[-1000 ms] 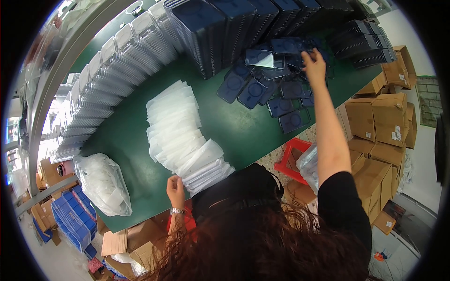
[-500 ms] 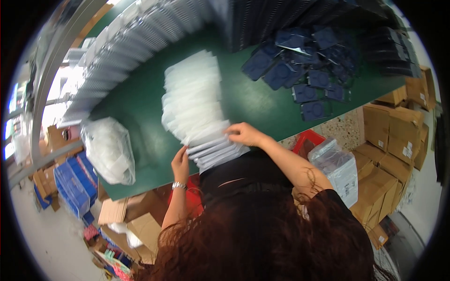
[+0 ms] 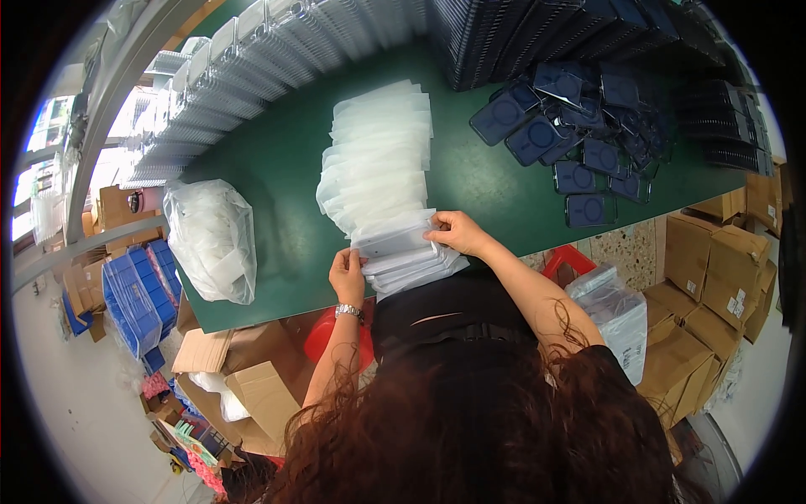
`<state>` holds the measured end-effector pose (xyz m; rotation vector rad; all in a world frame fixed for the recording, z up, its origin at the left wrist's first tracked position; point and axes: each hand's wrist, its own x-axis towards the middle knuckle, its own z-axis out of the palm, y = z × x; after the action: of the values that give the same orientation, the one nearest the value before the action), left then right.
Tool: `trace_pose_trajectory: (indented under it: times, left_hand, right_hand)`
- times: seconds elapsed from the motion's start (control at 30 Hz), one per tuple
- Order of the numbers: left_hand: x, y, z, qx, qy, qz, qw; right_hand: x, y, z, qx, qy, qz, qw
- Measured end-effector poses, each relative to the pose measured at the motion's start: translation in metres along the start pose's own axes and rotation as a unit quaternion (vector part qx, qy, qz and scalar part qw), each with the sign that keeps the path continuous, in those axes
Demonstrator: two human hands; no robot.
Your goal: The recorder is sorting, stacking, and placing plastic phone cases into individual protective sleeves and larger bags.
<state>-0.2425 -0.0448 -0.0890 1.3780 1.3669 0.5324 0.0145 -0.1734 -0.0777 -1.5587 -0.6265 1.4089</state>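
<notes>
A long fanned row of frosted plastic sleeves (image 3: 375, 151) runs across the green table toward my body. At its near end, a sleeve with a flat greyish piece inside (image 3: 395, 239) lies between my hands. My left hand (image 3: 347, 277) pinches its left edge, fingers closed. My right hand (image 3: 458, 233) grips its upper right corner between thumb and fingers. More filled sleeves (image 3: 411, 275) are layered just below, against my waist. What exactly is inside the sleeves is hard to make out.
Left on the green table (image 3: 290, 202) sits a clear bag of sleeves (image 3: 210, 242). Dark blue phone cases (image 3: 575, 176) are heaped at the right. Stacked clear cases (image 3: 277, 50) and dark cases (image 3: 537, 42) line the back. Cardboard boxes (image 3: 705, 269) and a red stool (image 3: 323, 340) stand nearby.
The view has shifted, so the table's contents appear further right. My right hand has come to the upper corner of the nearest filled sleeve, and my left hand now pinches its left edge.
</notes>
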Motion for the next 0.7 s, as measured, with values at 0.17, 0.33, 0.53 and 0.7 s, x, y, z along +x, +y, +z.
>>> trace_pose_trajectory:
  times: [0.17, 0.33, 0.53, 0.7]
  left_hand:
    - [0.003, 0.000, 0.002, 0.120, -0.006, 0.047, 0.992]
    - [0.004, -0.011, -0.021, 0.064, -0.035, -0.048, 0.996]
    - [-0.001, 0.010, -0.011, -0.019, -0.061, -0.065, 0.996]
    - [-0.002, -0.009, -0.019, -0.012, -0.095, -0.021, 0.995]
  right_hand:
    - [-0.008, -0.009, -0.034, -0.081, 0.034, -0.024, 0.996]
    - [-0.043, -0.024, -0.140, -0.044, 0.143, -0.017, 0.989]
    - [-0.139, -0.058, -0.331, -0.085, 0.380, 0.098, 0.916]
    - [-0.142, -0.014, -0.380, 0.073, 0.619, 0.013, 0.782]
